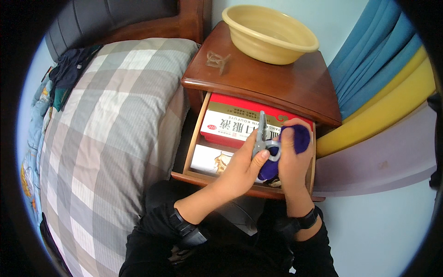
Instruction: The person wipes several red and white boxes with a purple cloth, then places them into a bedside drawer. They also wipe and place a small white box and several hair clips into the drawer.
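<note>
My left hand (247, 154) is closed around a grey scissors-like tool (261, 131) with a pointed end facing away from me and a ring on its right side. In my right hand (293, 164) is a dark purple, soft velvety thing (296, 137), partly hidden by the fingers. More of the purple material (269, 171) shows below the ring, between the hands. Both hands are above an open drawer (198, 179). Under them in the drawer lie a red and white box (226, 121) and a white box with a golden-brown picture (203, 157).
The drawer belongs to a brown wooden nightstand (258, 83). On its top stand a yellow plastic basin (272, 39) and a small clear, brownish item (218, 60). A bed with a checked cover (110, 120) is at left. Blue curtains (369, 41) and a yellow roll-like form (378, 117) are at right.
</note>
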